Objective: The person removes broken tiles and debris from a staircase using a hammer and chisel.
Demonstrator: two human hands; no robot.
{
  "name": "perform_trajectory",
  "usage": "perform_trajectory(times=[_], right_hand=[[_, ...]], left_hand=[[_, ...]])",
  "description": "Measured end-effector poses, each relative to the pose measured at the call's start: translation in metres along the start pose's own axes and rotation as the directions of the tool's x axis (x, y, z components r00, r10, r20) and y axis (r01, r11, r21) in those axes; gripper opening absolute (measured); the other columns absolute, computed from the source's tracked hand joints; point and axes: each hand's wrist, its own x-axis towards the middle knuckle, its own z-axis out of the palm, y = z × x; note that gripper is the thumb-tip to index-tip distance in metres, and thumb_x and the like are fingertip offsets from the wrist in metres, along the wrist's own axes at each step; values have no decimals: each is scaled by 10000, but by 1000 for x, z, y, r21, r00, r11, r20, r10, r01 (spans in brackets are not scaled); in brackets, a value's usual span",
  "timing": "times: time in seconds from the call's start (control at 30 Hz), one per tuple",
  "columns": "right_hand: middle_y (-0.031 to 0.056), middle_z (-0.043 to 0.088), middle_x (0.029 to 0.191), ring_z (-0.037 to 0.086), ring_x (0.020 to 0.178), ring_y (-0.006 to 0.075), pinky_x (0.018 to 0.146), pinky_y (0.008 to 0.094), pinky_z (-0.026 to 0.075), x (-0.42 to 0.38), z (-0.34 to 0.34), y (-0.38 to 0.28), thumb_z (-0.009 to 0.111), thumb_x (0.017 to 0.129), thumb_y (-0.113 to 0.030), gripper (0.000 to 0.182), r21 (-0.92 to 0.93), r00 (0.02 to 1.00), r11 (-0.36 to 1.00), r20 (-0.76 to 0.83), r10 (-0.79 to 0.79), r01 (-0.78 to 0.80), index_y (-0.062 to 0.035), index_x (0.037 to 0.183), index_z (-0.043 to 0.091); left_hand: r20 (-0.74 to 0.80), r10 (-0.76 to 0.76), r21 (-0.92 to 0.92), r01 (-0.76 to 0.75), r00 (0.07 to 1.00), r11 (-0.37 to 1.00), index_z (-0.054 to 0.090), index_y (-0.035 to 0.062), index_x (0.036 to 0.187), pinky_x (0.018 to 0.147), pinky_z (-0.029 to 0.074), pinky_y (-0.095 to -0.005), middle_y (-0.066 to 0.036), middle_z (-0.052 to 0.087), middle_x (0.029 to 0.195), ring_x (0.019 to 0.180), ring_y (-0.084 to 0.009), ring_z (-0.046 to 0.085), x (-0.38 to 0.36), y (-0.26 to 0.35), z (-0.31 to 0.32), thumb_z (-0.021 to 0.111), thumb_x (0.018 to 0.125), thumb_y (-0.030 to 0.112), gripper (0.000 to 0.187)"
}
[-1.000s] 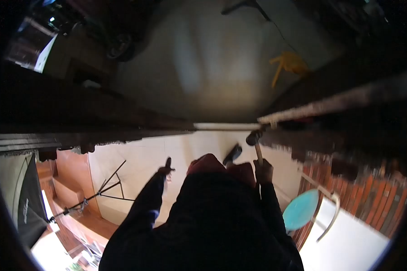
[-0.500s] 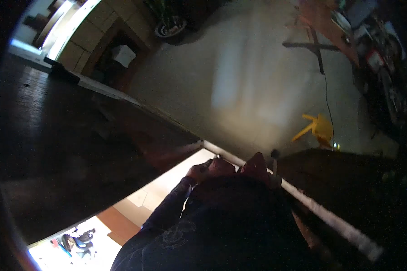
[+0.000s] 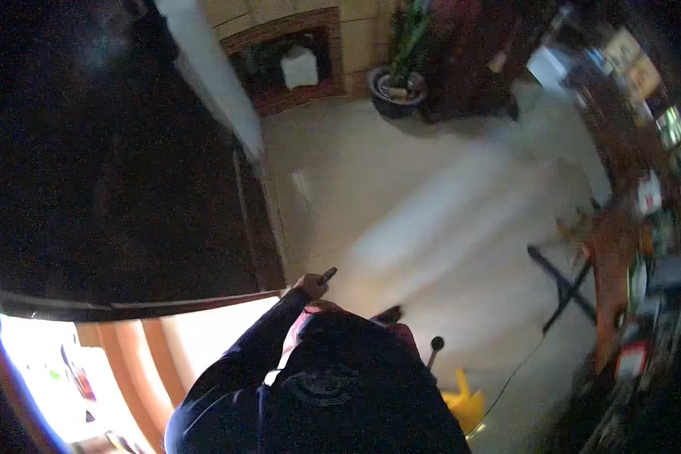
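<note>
My left hand (image 3: 312, 285) is stretched forward beside the edge of the dark door panel, its fingers closed around a small dark elongated object (image 3: 328, 275) whose kind I cannot make out. Light reddish clothing (image 3: 321, 306) shows just under that hand, below my dark top. A dark shoe-like shape (image 3: 390, 312) juts out in front of my body. My right hand is not visible. A round dark knob (image 3: 436, 344) on a stem stands to the right of my body.
The dark door panel (image 3: 129, 189) fills the left, with a bright room below it. Ahead lies a shiny floor (image 3: 318, 204). A potted plant (image 3: 398, 94) stands near a brick-edged recess. A yellow plastic item (image 3: 465, 405) and a folding-legged table (image 3: 609, 295) are on the right.
My view has turned and moved forward past the doorway's floor strip. The plant and recess appear closer and further right. My left hand now reaches out further, the dark object plainly showing.
</note>
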Motion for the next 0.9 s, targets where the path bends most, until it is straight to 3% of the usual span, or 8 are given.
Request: perform_trajectory(times=[0.17, 0.2, 0.3, 0.43, 0.5, 0.63, 0.7, 0.9], right_hand=[[69, 547, 553, 593, 540, 216, 491, 361, 479, 183, -43, 118, 588, 864, -281, 180, -521, 799, 657, 84, -596, 545, -143, 776, 662], [61, 518, 529, 586, 526, 231, 473, 381, 471, 187, -143, 50, 637, 823, -295, 146, -23, 997, 998, 55, -58, 59, -186, 727, 651], [60, 491, 500, 561, 499, 223, 455, 368, 457, 291, -234, 54, 670, 795, -277, 191, -456, 659, 612, -71, -749, 646, -174, 643, 621], [50, 433, 447, 443, 373, 224, 392, 351, 390, 422, -327, 38, 644, 828, -241, 368, -382, 772, 758, -155, -617, 529, -76, 526, 513], [53, 508, 493, 562, 460, 214, 431, 373, 451, 446, -368, 14, 655, 844, -216, 266, 236, 995, 972, -85, 45, -24, -81, 640, 550], [60, 484, 478, 516, 407, 199, 377, 378, 423, 482, -408, -8, 741, 789, -334, 375, 784, 935, 510, 273, 227, -352, -39, 648, 558], [-29, 389, 483, 442, 419, 136, 420, 312, 369, 531, -359, 78, 606, 890, -375, 313, -442, 640, 724, -352, -683, 529, -123, 707, 569], [28, 490, 529, 503, 460, 190, 467, 352, 410, 622, -424, 94, 610, 881, -399, 339, -97, 1000, 995, 14, -15, 16, -104, 714, 604]], left_hand=[[-53, -58, -197, 47, 997, 979, 257, 240, 1501, 549, 474, -419, -170, 632, 688, 608, -261, 631, 11, 25, 75, 634, 827, 354, 780], [13, -129, -142, 130, 992, 981, 199, 248, 1513, 540, 473, -416, -170, 628, 671, 588, -261, 630, 1, 48, 72, 628, 835, 367, 811], [204, -283, -119, 311, 937, 943, 128, 288, 1524, 525, 486, -394, -166, 615, 625, 537, -251, 623, -24, 98, 67, 625, 852, 400, 844], [217, -306, -117, 336, 927, 935, 132, 344, 1515, 539, 498, -382, -156, 603, 614, 555, -241, 630, 35, 144, 64, 622, 859, 462, 827], [359, -333, -309, 448, 872, 839, 145, 342, 1514, 438, 439, -357, -89, 534, 519, 422, -201, 510, 113, 177, 36, 677, 840, 440, 864], [-173, 70, -20, -74, 982, 997, 261, 243, 1489, 526, 465, -469, -247, 579, 655, 552, -376, 593, 320, 268, -77, 602, 817, 384, 767], [-462, 286, -126, -382, 840, 916, 445, 184, 1383, 629, 482, -477, -239, 608, 713, 699, -405, 620, 370, 409, -208, 610, 801, 344, 626], [-523, 431, -646, -672, 735, 362, 689, 51, 905, 582, 445, -278, -29, 617, 708, 648, -92, 543, 373, 789, -448, 708, 853, 310, 265]])
